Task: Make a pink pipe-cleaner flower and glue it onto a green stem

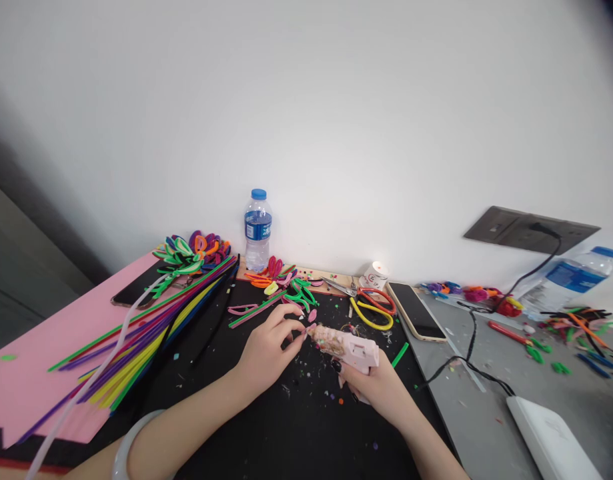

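Observation:
My right hand [360, 379] is wrapped round a pale pink hot glue gun [353, 348], its nozzle pointing left. Brown, messy residue coats the gun's front. At the nozzle tip, my left hand [271, 343] is closed in a pinch; what sits between the fingertips is too small to make out. A small pink oval piece [312, 315] shows just beyond those fingertips. Behind the left hand lie bent green pipe cleaner shapes [302, 293] and pink pipe cleaner loops [242, 309]. Scissors with red and yellow handles [369, 308] rest beyond the glue gun.
Long pipe cleaners [151, 333] fan across a pink sheet [41, 360] at left, crossed by a pale cord [106, 360]. A water bottle [258, 233], paper cup [375, 275] and phone [420, 313] stand or lie behind. A white power bank [551, 437] with black cable lies right.

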`<state>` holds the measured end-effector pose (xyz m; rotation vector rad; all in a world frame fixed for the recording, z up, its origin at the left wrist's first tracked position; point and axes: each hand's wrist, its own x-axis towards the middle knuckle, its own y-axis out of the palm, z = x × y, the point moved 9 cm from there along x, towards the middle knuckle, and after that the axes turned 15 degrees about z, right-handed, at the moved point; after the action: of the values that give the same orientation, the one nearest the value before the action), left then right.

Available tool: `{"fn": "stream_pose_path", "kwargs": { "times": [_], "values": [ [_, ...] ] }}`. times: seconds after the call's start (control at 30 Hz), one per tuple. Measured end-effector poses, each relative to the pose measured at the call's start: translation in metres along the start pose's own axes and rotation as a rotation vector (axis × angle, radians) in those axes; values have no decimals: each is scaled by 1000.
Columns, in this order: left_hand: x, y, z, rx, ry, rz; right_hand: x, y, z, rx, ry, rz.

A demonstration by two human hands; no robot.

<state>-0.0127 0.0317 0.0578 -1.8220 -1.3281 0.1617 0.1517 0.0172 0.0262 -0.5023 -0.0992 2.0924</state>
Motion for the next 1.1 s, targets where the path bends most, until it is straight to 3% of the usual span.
{"fn": "stream_pose_path", "kwargs": {
  "times": [0.43, 1.1],
  "values": [
    [0, -1, -5, 86, 27, 8, 1, -1, -6, -26, -29, -5],
    [0, -1, -1, 46, 11, -10, 1, -9, -15, 22, -21, -68]
  ]
}}
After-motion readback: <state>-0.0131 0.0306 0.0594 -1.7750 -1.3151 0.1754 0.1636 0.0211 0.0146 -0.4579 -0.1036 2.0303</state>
